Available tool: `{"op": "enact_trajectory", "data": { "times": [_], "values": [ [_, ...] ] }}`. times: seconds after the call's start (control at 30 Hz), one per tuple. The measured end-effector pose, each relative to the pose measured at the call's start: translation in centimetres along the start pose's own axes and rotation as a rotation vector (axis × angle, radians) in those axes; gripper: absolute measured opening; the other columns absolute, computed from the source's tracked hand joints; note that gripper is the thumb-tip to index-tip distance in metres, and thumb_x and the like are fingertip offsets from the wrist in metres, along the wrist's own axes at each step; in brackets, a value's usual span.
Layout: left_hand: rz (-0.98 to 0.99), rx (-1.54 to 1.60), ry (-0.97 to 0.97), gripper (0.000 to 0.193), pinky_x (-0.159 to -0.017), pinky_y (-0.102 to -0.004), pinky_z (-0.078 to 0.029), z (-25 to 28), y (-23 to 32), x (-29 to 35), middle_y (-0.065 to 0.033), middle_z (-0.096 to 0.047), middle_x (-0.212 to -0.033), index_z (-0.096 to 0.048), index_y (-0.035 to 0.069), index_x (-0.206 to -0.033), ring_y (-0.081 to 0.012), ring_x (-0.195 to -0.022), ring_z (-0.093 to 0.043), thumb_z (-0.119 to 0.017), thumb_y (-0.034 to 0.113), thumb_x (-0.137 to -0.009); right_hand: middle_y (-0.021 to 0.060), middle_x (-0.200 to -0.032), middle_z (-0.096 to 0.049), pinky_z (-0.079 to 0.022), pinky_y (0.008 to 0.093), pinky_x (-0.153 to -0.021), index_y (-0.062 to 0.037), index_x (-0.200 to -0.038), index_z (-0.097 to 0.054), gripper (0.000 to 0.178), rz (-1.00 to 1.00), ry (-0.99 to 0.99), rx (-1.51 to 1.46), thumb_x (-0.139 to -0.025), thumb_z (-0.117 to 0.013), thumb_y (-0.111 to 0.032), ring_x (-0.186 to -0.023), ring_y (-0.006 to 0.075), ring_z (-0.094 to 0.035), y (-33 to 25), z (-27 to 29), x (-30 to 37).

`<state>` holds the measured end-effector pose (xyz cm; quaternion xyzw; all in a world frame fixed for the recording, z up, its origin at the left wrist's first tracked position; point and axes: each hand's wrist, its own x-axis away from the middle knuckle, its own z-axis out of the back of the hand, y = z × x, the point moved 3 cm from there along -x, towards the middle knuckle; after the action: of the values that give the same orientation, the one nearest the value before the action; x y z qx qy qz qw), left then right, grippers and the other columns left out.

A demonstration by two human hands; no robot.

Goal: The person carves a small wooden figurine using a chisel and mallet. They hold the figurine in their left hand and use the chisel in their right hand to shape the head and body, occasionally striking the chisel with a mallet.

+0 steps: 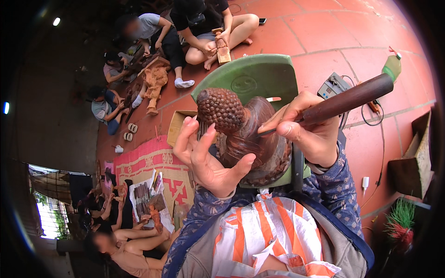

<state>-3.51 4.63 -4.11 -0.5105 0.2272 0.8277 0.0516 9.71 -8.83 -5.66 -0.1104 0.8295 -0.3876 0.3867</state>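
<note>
Red-tiled floor [320,32] runs behind a green plastic chair [278,72], which shows at 12 o'clock of a dk knobbly wood carving [245,134]. Carving is approx 1–2 o'clock from the L hand [211,171], half-open w/ fingers spread; can't tell if it grips anything. R hand [317,134] is closed round a dk-handled tool [350,99], carving at its 9 o'clock, next to the tip.

One carved bust [245,132], one dark-handled tool [346,99], one green chair [262,74] centrally; one green bottle [392,68] (upper right).
</note>
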Motion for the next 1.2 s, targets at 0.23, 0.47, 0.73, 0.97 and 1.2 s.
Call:
{"op": "enact_trajectory", "data": {
  "times": [0.23,0.47,0.73,0.97,1.2],
  "values": [
    [-0.028,-0.137,-0.139,0.017,-0.099,-0.0454,-0.034,1.2,1.5,0.1,-0.0022,-0.044,-0.103,-0.072,0.02,-0.088,-0.0229,-0.1,-0.044,-0.08,0.024,-0.074,0.0042,-0.069,-0.066,-0.046,0.0232,-0.054,-0.001,-0.076,-0.063,0.014,-0.07,-0.051,-0.028,-0.078,-0.076,-0.005,-0.063,0.0087,-0.061,-0.3,-1.3,1.2],
    [0.143,0.012,-0.195,0.012,-0.101,-0.0462,-0.03,1.9,1.0,-0.6,-0.0038,-0.043,-0.099,-0.073,0.015,-0.08,-0.023,-0.097,-0.044,-0.079,0.021,-0.072,0.0146,-0.084,-0.07,-0.052,0.0258,-0.063,-0.0005,-0.084,-0.062,0.015,-0.075,-0.263,-0.127,-0.078,-0.076,-0.003,-0.074,0.0133,-0.066,0.3,-0.4,0.8],
    [0.254,0.316,-0.152,0.021,-0.097,-0.0419,-0.033,2.7,-0.5,-1.8,-0.0086,-0.049,-0.098,-0.07,0.006,-0.079,-0.0224,-0.098,-0.045,-0.074,0.027,-0.079,0.0299,-0.103,-0.065,-0.054,0.038,-0.082,0.0036,-0.087,-0.064,0.018,0.104,-0.416,-0.337,-0.081,-0.071,-0.012,-0.091,0.0317,-0.068,1.0,1.0,1.1],
    [0.226,0.257,0.187,0.075,-0.1,-0.0409,-0.037,0.6,-2.1,-2.8,-0.0129,-0.043,-0.122,-0.048,0.001,-0.123,-0.0248,-0.116,-0.047,-0.069,0.056,-0.078,0.0311,-0.12,-0.056,-0.033,0.0545,-0.106,-0.0014,-0.087,-0.056,0.029,0.201,-0.266,-0.334,-0.092,-0.057,-0.03,-0.122,0.0431,-0.049,3.1,0.0,0.9],
    [0.305,0.319,-0.098,0.104,-0.104,-0.0366,-0.035,-2.7,-2.0,-3.7,-0.0144,-0.037,-0.132,-0.025,0.0,-0.14,-0.0257,-0.123,-0.042,-0.088,0.032,-0.064,0.0308,-0.122,-0.056,-0.021,0.0578,-0.11,-0.0052,-0.08,-0.053,0.029,0.19,-0.269,-0.34,-0.092,-0.057,-0.031,-0.124,0.0436,-0.048,3.9,0.3,0.5]
  ]
}}
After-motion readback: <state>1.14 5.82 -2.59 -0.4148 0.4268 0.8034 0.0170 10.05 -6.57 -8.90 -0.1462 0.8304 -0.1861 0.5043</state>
